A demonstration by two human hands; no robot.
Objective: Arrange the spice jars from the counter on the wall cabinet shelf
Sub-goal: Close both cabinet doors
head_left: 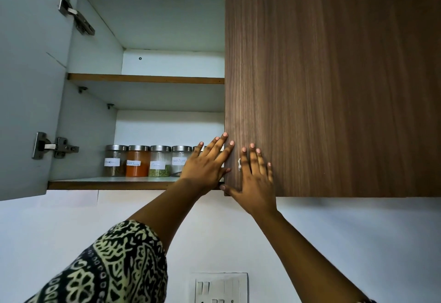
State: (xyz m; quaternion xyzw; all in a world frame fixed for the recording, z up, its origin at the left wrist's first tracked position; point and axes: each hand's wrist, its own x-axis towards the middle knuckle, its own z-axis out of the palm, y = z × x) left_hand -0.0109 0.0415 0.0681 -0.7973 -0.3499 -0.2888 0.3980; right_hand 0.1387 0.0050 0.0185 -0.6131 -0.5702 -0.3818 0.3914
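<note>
Head view: steel-lidded glass spice jars (137,161) are lined on the white lower shelf (78,180) at nine o'clock of the left hand (205,166) and right hand (255,178), whose flat, empty fingers (253,159) could be pinched at the edge of the brown wood-grain door (334,87).

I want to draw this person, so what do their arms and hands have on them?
The left arm wears a loose sleeve with a black-and-cream swirly pattern, ending near the elbow. The right forearm is uncovered. The left hand and right hand are bare: no gloves, no rings seen.
</note>
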